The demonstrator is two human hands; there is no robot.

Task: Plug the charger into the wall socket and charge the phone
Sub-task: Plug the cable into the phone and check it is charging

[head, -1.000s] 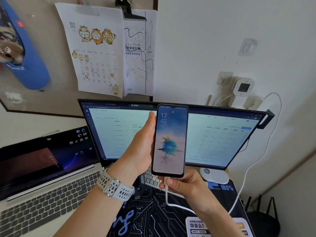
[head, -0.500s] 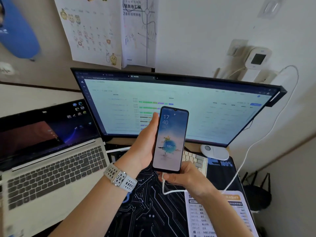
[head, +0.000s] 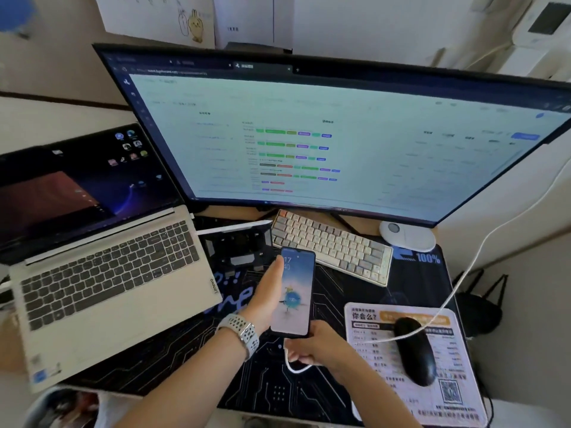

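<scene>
Right hand (head: 312,342) is curled under the phone (head: 293,293), fingers pinched on the white cable (head: 463,273) just where it enters the bottom edge, likely steadying the plug. Left hand (head: 268,293) cradles the phone's left side, thumb laid along the edge, screen facing up and lit with a charge figure showing, so it looks powered. Under both hands, a dark desk mat (head: 173,362). Right of the right hand, a black mouse (head: 414,350) on a printed pad, the cable draped over it and climbing away toward the wall. Beyond the hands, a keyboard (head: 330,245), then the monitor (head: 340,134); laptop (head: 105,267) left of the left hand. The socket itself isn't clearly visible.
</scene>
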